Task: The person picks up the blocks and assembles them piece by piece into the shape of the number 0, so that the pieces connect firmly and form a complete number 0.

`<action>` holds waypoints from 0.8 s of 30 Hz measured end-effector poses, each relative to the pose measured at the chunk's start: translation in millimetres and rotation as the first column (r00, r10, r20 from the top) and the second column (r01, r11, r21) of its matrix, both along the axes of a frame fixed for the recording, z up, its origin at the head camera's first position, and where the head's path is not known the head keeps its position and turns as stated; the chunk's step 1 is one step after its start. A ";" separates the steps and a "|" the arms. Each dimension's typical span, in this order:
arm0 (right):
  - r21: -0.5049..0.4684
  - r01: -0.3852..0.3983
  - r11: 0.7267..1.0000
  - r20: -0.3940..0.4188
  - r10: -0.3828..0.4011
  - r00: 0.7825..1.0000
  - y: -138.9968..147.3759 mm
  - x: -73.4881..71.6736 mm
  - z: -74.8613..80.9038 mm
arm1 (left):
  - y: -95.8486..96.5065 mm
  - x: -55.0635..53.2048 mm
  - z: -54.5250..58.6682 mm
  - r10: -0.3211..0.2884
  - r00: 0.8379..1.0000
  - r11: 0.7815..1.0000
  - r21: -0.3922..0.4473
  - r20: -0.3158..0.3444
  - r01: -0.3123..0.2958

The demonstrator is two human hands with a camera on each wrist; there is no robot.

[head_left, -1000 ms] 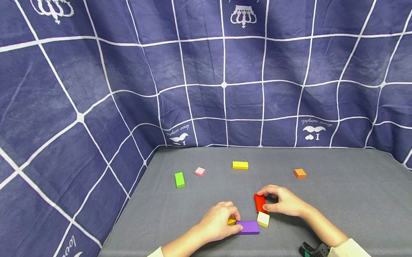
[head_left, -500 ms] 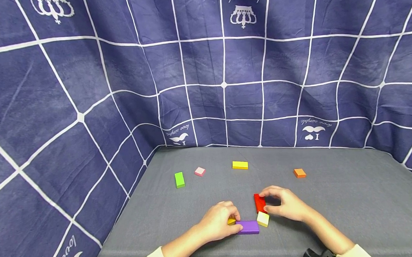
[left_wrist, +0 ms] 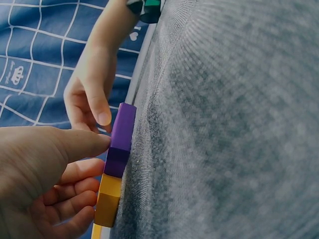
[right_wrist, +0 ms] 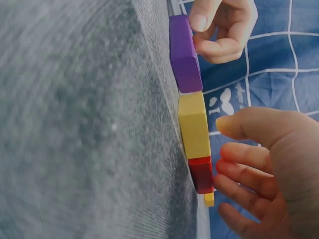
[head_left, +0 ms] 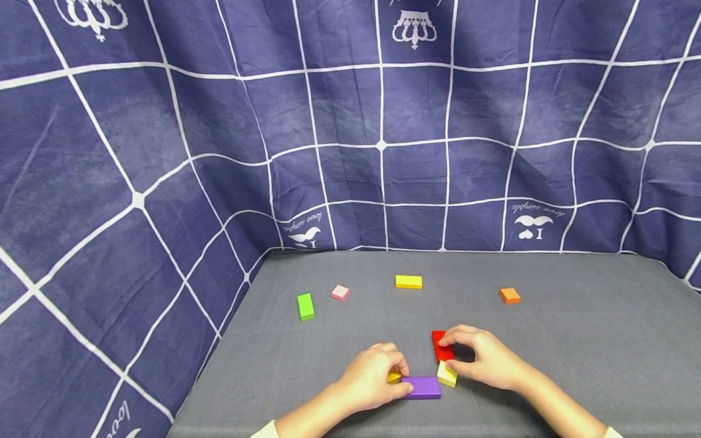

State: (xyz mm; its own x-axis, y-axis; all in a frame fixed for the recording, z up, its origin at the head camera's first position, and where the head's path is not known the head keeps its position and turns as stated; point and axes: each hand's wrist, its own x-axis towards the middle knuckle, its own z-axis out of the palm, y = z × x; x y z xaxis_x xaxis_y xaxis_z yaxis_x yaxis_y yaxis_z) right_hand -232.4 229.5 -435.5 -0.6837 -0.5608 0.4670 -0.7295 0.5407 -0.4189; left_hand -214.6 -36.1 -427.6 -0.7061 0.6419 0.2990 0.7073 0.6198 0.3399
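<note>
In the head view, my left hand (head_left: 372, 378) is at the left end of a purple block (head_left: 424, 388), thumb and index finger holding that end. Its other fingers curl over an orange-yellow block (left_wrist: 108, 200), mostly hidden from the head view. My right hand (head_left: 488, 358) hovers, fingers loosely bent, over a red block (head_left: 441, 349) and a pale yellow block (head_left: 446, 375). Its thumb tip overlaps the pale yellow block; in the right wrist view a small gap shows between them. The red block stands behind the pale yellow one, which sits at the purple block's right end.
Farther back on the grey cloth (head_left: 357, 326) lie a green block (head_left: 306, 307), a small pink block (head_left: 340, 292), a yellow block (head_left: 408, 282) and a small orange block (head_left: 510, 295). A navy checked curtain (head_left: 344, 112) hangs behind and along the left.
My right hand has drawn back toward me, its thumb going from the red block to over the pale yellow block. The left hand and the blocks look nearly unmoved.
</note>
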 end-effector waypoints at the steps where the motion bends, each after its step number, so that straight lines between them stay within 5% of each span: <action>1: 0.010 0.005 1.000 -0.011 -0.005 1.000 -0.5 0.7 -0.3 | 0.0 0.0 0.0 0.001 1.000 1.000 0.000 0.000 -0.001; 11: 0.025 0.016 1.000 -0.070 -0.014 0.997 -3.3 1.4 -4.2 | -0.6 0.9 1.0 -0.004 1.000 1.000 0.012 -0.004 0.004; 24: -0.001 0.014 1.000 -0.051 -0.014 0.999 -2.7 1.5 -5.2 | -0.5 0.2 1.0 -0.006 1.000 1.000 0.009 0.003 0.006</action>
State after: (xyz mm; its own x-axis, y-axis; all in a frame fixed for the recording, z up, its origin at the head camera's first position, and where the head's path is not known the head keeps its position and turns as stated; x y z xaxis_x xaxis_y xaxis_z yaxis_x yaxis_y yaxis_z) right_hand -230.9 226.8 -440.6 -0.6666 -0.5509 0.5022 -0.7425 0.5504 -0.3818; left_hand -214.4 -36.6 -426.6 -0.7031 0.6436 0.3025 0.7101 0.6122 0.3478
